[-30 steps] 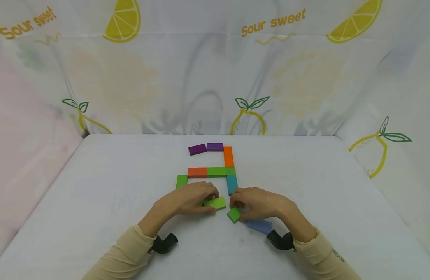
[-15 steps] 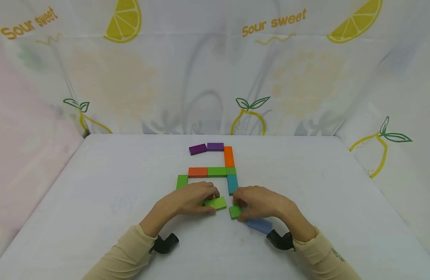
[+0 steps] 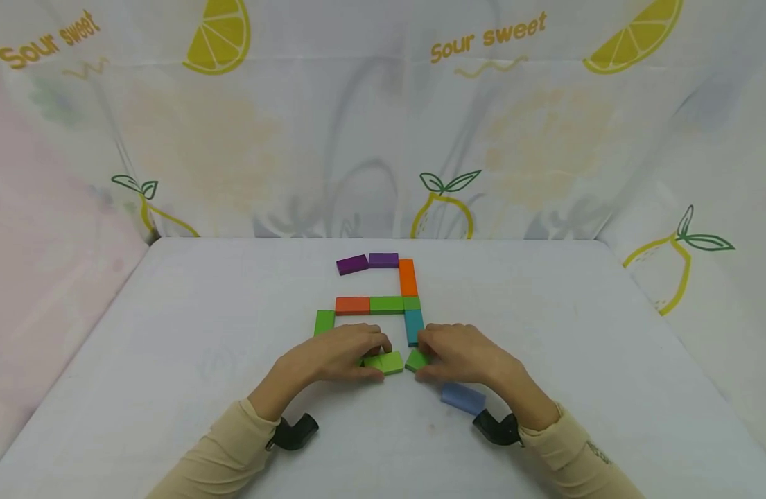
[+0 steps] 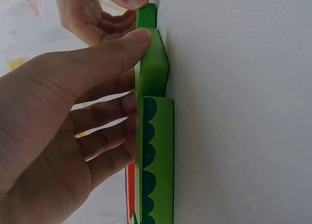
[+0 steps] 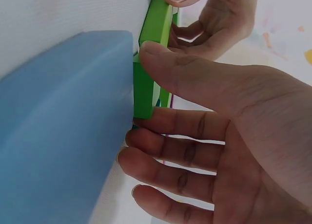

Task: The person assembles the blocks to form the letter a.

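In the head view my left hand (image 3: 333, 355) pinches a light green block (image 3: 389, 362) on the table between thumb and fingers. My right hand (image 3: 466, 353) grips a small green block (image 3: 415, 360), set at an angle close to the right end of the light green one. The right wrist view shows thumb and index finger on this small block (image 5: 143, 90). Behind it a teal block (image 3: 414, 327) reaches toward the right fingertips. A longer green block (image 4: 161, 160) with a dark scalloped print lies under the left palm, mostly hidden from the head view.
A blue block (image 3: 463, 398) lies loose in front of the right hand. Farther back, red (image 3: 353, 305), green (image 3: 386, 305), orange (image 3: 407, 277) and two purple blocks (image 3: 383, 260) form an angular line. Another green block (image 3: 324, 322) stands left, partly behind the left hand.
My right hand has moved the small green block away from me, turning it, so it now sits nearer the light green block's end and the teal block. The left hand has stayed put.
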`<act>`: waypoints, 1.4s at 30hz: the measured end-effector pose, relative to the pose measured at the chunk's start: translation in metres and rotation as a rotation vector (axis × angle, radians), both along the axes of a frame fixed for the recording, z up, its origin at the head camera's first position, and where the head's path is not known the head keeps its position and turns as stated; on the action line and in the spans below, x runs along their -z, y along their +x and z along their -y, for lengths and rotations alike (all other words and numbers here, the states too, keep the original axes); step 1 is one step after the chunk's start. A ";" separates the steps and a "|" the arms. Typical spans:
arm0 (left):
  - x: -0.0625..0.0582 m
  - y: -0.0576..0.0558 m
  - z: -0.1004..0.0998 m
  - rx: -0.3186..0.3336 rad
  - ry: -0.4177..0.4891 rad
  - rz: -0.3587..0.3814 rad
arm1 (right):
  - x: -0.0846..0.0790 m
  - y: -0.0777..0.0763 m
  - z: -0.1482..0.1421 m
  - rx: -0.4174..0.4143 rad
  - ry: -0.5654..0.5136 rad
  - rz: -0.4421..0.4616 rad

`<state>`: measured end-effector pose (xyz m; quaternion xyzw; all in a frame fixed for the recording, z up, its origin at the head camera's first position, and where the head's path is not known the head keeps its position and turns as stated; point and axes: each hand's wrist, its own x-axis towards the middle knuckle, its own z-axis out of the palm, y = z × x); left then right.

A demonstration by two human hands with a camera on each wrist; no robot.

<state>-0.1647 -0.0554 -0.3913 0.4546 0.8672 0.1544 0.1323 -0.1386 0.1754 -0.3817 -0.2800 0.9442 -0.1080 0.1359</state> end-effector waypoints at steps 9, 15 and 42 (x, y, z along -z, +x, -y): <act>-0.001 -0.001 0.000 0.021 -0.007 0.004 | -0.002 0.001 0.002 0.053 0.018 -0.017; -0.001 -0.001 0.001 0.033 -0.008 0.002 | -0.002 0.003 0.003 0.044 0.009 -0.051; -0.001 -0.002 0.004 0.043 -0.005 0.019 | -0.003 0.006 0.007 0.076 0.026 -0.084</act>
